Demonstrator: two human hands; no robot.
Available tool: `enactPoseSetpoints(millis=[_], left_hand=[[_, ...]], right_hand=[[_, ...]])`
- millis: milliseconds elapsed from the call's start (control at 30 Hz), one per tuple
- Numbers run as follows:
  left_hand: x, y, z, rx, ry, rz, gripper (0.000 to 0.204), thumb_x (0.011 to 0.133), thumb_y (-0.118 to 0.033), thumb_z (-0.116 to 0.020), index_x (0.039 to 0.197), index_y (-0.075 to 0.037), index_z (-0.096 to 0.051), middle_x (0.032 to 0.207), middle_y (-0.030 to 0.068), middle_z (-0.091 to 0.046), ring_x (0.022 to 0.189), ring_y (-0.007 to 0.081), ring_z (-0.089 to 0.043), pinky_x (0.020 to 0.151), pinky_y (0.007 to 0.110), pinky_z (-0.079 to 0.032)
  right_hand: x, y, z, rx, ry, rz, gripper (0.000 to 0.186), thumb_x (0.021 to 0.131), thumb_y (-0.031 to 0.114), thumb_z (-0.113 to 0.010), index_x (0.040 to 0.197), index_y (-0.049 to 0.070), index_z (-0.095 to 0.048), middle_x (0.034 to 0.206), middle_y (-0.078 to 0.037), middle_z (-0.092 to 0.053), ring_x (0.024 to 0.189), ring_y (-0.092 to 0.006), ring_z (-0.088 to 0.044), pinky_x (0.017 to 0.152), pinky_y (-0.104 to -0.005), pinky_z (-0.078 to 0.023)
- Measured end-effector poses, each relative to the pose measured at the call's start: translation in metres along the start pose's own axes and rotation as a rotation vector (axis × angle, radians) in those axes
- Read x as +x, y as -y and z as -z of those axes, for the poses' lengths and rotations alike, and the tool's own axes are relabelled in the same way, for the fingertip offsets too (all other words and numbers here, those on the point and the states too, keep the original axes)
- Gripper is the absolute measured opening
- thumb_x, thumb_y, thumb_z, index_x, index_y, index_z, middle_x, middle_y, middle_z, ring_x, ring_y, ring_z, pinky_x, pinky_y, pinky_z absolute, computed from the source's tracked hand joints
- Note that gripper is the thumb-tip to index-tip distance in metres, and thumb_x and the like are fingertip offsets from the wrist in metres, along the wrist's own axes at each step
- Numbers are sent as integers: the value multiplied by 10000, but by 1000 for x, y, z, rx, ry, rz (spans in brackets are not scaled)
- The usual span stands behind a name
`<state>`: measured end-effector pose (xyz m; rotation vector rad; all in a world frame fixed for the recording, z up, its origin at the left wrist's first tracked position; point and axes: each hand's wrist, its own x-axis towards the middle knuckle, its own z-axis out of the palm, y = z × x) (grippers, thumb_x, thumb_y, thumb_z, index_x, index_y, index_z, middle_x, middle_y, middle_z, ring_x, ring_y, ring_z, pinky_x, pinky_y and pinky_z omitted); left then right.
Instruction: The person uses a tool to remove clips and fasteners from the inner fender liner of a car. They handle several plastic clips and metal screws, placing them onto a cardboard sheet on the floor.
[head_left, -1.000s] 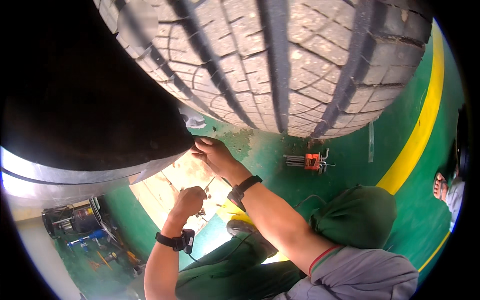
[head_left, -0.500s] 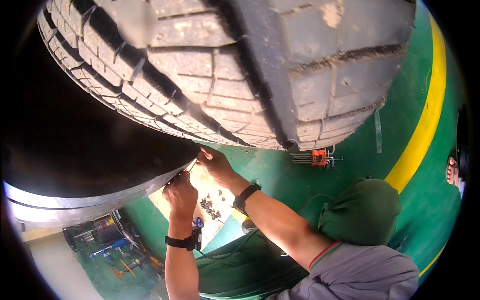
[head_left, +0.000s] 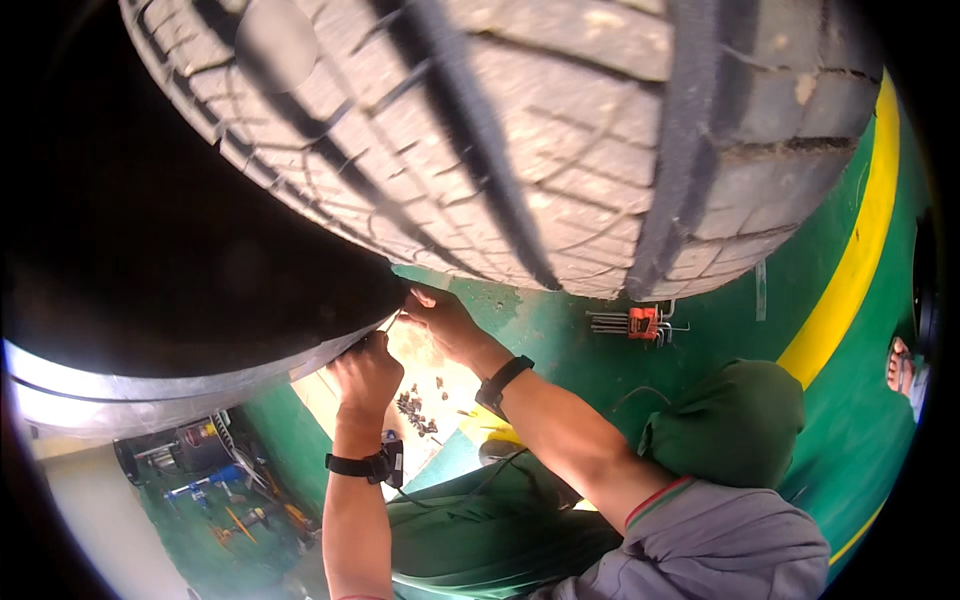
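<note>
My left hand (head_left: 366,374) is closed in a fist just below the lower edge of a curved car body panel (head_left: 180,390). A thin pale rod (head_left: 391,321) rises from it towards the panel's end; its handle, if any, is hidden in the fist. Right beside it, my right hand (head_left: 440,318) has its fingers bent and pressed together at the corner of the dark wheel-arch (head_left: 300,290). What those fingertips pinch is hidden. Above both hands looms a large tyre (head_left: 540,140) with dusty tread.
A pale board (head_left: 440,370) on the green floor carries several small dark fasteners (head_left: 412,408). An orange-held hex key set (head_left: 642,323) lies to the right. Assorted tools (head_left: 215,485) lie at lower left. My knee (head_left: 725,420) is at right; another person's foot (head_left: 899,365) shows far right.
The view has shifted, so the tyre appears farther right. Both hands stay at the panel's edge, with my left wrist turned slightly and my right fingers a little higher.
</note>
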<state>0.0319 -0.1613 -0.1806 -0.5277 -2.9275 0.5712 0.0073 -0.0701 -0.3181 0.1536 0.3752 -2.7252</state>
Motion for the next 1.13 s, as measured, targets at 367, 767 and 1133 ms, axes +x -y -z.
enactPoseSetpoints(millis=[367, 767, 1133], left_hand=[[-2, -10, -1, -67, 29, 102, 84, 773, -101, -621, 699, -99, -661, 688, 164, -661, 639, 373, -640, 641, 516, -478], [-4, 3, 5, -138, -51, -6, 45, 772, -84, -639, 764, -78, -683, 764, 156, -684, 686, 363, -655, 651, 475, -507], [-4, 2, 3, -94, 11, 66, 44, 699, -73, -685, 715, -113, -698, 787, 135, -702, 679, 360, -662, 716, 486, -511]], right_hand=[[-6, 6, -3, 204, -14, -101, 217, 997, 277, -534, 1162, 144, -584, 1209, 12, -585, 1225, -156, -490, 1109, -430, -347], [10, 30, -29, 93, -41, -248, 243, 903, 306, -655, 1059, 120, -655, 1035, -27, -663, 1024, -182, -578, 941, -474, -448], [21, 4, -23, 205, -172, -124, 314, 896, 353, -649, 1103, 118, -633, 1062, -22, -655, 1066, -171, -551, 977, -418, -393]])
